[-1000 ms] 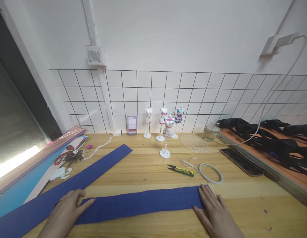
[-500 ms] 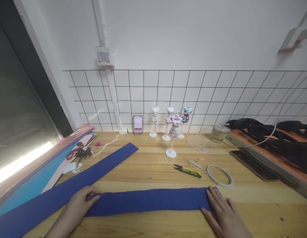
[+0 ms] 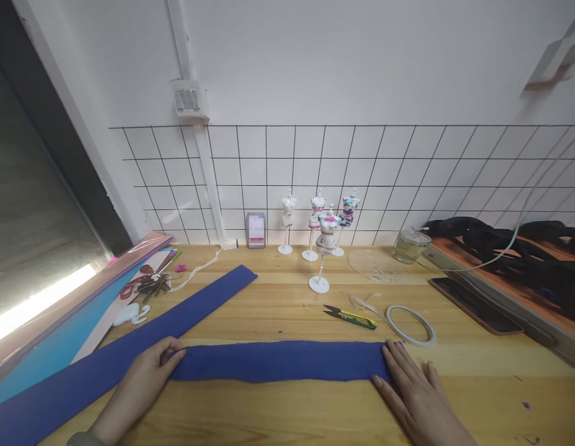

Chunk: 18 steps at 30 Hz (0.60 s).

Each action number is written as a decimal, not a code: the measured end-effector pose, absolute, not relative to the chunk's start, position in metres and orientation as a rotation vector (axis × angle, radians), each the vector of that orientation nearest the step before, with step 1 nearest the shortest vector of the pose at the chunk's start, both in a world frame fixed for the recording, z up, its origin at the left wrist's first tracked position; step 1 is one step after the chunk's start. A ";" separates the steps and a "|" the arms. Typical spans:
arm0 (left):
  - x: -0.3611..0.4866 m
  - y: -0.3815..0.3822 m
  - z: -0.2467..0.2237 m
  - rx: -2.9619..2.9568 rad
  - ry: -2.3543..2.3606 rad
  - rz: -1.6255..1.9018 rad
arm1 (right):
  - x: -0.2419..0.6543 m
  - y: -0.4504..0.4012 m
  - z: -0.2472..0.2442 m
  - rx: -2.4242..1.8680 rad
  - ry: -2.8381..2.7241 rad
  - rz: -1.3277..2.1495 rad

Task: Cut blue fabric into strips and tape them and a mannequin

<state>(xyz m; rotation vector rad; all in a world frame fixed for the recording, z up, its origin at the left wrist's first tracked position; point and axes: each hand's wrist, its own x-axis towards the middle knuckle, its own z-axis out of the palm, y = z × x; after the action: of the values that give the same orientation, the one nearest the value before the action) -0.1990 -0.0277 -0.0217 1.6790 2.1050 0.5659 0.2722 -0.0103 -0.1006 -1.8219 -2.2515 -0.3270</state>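
Observation:
A blue fabric strip lies crosswise on the wooden table in front of me, its lower edge slightly wavy. My left hand pinches the strip's left end between thumb and fingers. At the other end, my right hand lies flat with its fingers stretched out over the fabric. A longer blue fabric strip runs diagonally on the left, and my left hand partly covers its edge. Beyond the crosswise strip are yellow-and-green thread snips and a roll of white tape with a loose end.
Several small white dress forms stand near the tiled wall. A dark phone, a glass of liquid and a clear disc are at right. Scissors, a white earphone case and coloured sheets lie at left.
The crosswise strip's near edge has shifted away from me, and its left end has moved slightly right with my left hand. My right hand stays flat on it. The view has tilted slightly.

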 end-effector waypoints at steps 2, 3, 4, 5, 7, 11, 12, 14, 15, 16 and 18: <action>-0.199 -0.026 -0.023 1.666 2.119 0.544 | 0.272 -0.011 -0.099 -1.810 -2.257 -0.333; -0.199 -0.025 -0.023 1.659 2.126 0.533 | 0.272 -0.011 -0.099 -1.804 -2.258 -0.339; -0.199 -0.024 -0.024 1.652 2.135 0.524 | 0.272 -0.011 -0.099 -1.801 -2.256 -0.344; -0.198 -0.024 -0.024 1.645 2.149 0.517 | 0.272 -0.011 -0.100 -1.797 -2.253 -0.350; -0.196 -0.024 -0.023 1.633 2.186 0.512 | 0.273 -0.010 -0.101 -1.790 -2.248 -0.363; -0.190 -0.027 -0.018 1.635 2.254 0.499 | 0.274 -0.010 -0.105 -1.778 -2.253 -0.391; -0.188 -0.028 -0.017 1.644 2.264 0.493 | 0.275 -0.010 -0.106 -1.777 -2.254 -0.397; -0.186 -0.029 -0.016 1.670 2.285 0.478 | 0.276 -0.010 -0.107 -1.780 -2.255 -0.402; -0.185 -0.029 -0.016 1.686 2.296 0.471 | 0.276 -0.010 -0.107 -1.785 -2.254 -0.402; -0.185 -0.029 -0.017 1.706 2.306 0.462 | 0.276 -0.010 -0.107 -1.790 -2.252 -0.403; -0.186 -0.028 -0.020 1.756 2.319 0.444 | 0.277 -0.010 -0.108 -1.798 -2.255 -0.407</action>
<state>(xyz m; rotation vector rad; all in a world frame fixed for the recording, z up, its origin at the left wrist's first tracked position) -0.1863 -0.0279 -0.0204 1.7556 2.3193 0.4444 0.2770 -0.0097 -0.1076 -1.7982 -2.2546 -0.4068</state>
